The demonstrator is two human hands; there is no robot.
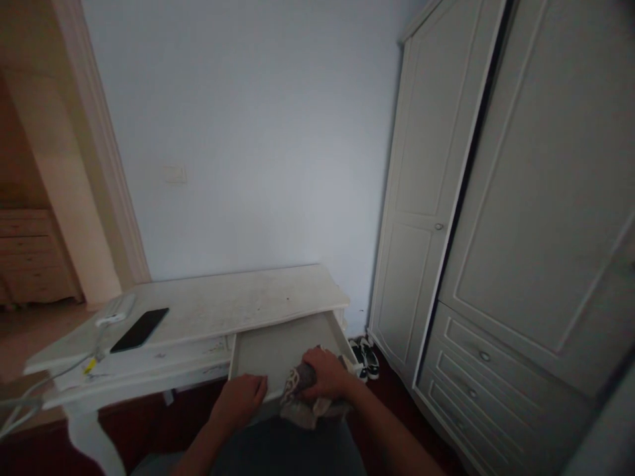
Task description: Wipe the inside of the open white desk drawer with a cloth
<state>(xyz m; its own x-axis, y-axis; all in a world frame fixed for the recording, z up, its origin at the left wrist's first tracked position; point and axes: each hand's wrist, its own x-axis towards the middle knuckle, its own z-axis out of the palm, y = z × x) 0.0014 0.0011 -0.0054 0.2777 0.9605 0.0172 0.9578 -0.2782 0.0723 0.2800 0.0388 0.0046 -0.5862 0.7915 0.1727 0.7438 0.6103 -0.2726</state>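
Observation:
A white desk [238,299] stands against the wall with its right-hand drawer [270,348] pulled out. My left hand [239,400] is closed at the drawer's front left corner, fingers curled over the edge. Bunched in my right hand [325,375] is a grey-brown cloth [298,400] with a pale pattern, held over the drawer's front right part. Part of the cloth hangs over the drawer front. The bare, light drawer bottom shows behind my hands; its front panel is mostly hidden.
On the desk's left lie a black phone [140,330] and a white device [119,308] with cables. Dark shoes with white soles [366,358] sit on the red floor beside the desk. A white wardrobe [421,192] stands at the right, and a doorway opens at the left.

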